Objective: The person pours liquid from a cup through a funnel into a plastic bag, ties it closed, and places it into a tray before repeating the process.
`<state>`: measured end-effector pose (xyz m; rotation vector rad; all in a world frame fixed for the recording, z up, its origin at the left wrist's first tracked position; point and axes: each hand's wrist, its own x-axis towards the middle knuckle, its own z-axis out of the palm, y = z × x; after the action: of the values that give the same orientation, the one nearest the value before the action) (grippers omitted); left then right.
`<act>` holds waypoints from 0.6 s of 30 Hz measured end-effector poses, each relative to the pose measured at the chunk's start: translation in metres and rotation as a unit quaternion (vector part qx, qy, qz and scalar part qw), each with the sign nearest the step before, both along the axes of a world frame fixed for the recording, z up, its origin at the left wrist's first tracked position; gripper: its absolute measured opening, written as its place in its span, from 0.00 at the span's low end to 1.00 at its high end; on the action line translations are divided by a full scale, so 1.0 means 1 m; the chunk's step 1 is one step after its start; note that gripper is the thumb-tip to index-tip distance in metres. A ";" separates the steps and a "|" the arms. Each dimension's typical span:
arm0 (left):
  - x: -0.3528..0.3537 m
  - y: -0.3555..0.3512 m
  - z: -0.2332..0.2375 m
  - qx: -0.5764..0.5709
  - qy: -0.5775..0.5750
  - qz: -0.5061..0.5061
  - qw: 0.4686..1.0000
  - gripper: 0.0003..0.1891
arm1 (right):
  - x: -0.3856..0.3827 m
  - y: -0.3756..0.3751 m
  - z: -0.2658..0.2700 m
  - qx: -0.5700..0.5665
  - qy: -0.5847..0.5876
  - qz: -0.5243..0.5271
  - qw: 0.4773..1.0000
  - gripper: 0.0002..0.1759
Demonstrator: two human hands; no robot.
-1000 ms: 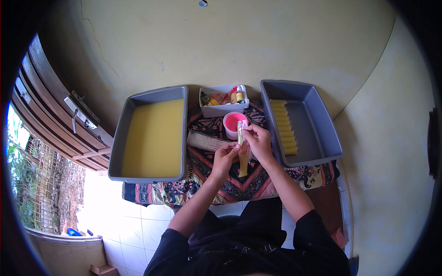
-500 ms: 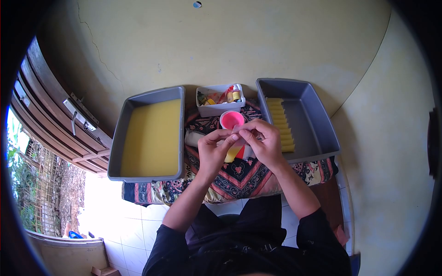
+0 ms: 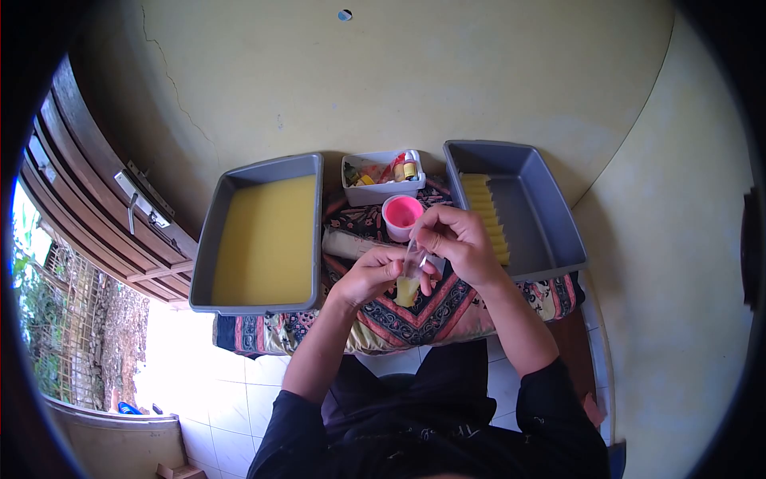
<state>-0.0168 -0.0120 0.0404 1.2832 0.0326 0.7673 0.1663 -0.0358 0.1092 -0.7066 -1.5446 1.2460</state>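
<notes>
Since the earlier frame half a second ago, the two hands have separated: their fingertips met at the top of the clear plastic bag (image 3: 414,259), whereas the right hand (image 3: 457,242) now sits higher than the left hand (image 3: 373,275), with the bag's clear section exposed between them. The right thumb and index finger are closed on the upper end of the bag. The left fingers are partly extended behind the bag, tips showing beyond it, with the thumb alongside; whether they grip it firmly cannot be told. The bag hangs over the cloth-covered tabletop (image 3: 431,329), its yellow-filled lower end (image 3: 407,292) downward, in front of the pink-lined cup (image 3: 401,217). The left tray (image 3: 211,239), containing yellow material, and the right tray (image 3: 536,223), containing a row of yellow packets (image 3: 483,209), remain in place.
</notes>
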 end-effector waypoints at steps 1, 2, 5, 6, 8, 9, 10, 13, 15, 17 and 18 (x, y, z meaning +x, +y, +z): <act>-0.001 0.001 0.002 0.021 0.018 -0.003 1.000 0.27 | 0.000 0.001 -0.001 0.014 0.005 0.005 1.000 0.03; -0.002 0.001 0.003 0.042 0.037 -0.006 0.998 0.25 | 0.000 0.001 -0.003 0.014 0.004 0.005 1.000 0.03; -0.003 -0.007 0.012 0.050 0.109 0.053 0.991 0.21 | 0.000 0.003 -0.009 0.061 -0.005 -0.037 0.997 0.04; -0.004 -0.007 0.012 0.049 0.110 0.053 0.991 0.21 | 0.002 0.004 -0.010 0.035 0.010 -0.054 0.998 0.04; -0.004 -0.009 0.012 0.086 0.133 0.118 0.980 0.19 | 0.003 0.008 -0.014 0.016 0.036 -0.085 0.996 0.04; -0.004 -0.011 0.013 0.085 0.134 0.118 0.980 0.19 | 0.004 0.010 -0.015 0.015 0.037 -0.085 0.996 0.04; -0.003 -0.013 0.016 0.074 0.156 0.144 0.974 0.17 | 0.005 0.012 -0.016 -0.001 0.040 -0.078 0.996 0.04; -0.002 -0.012 0.012 0.056 0.168 0.185 0.967 0.17 | 0.007 0.015 -0.023 0.006 0.022 -0.097 0.995 0.03; -0.004 -0.008 0.006 0.050 0.158 0.203 0.965 0.16 | 0.005 0.013 -0.018 0.031 0.002 -0.119 0.992 0.05; -0.010 -0.006 0.001 0.002 0.192 0.217 0.957 0.13 | 0.003 0.002 -0.003 0.399 -0.233 -0.199 0.864 0.14; -0.011 -0.007 0.003 0.000 0.192 0.217 0.957 0.13 | 0.006 -0.001 -0.006 0.399 -0.332 -0.152 0.841 0.17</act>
<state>-0.0277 -0.0194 0.0429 1.4289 0.6478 0.8748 0.1721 -0.0370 0.1034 -0.7967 -2.1791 0.0164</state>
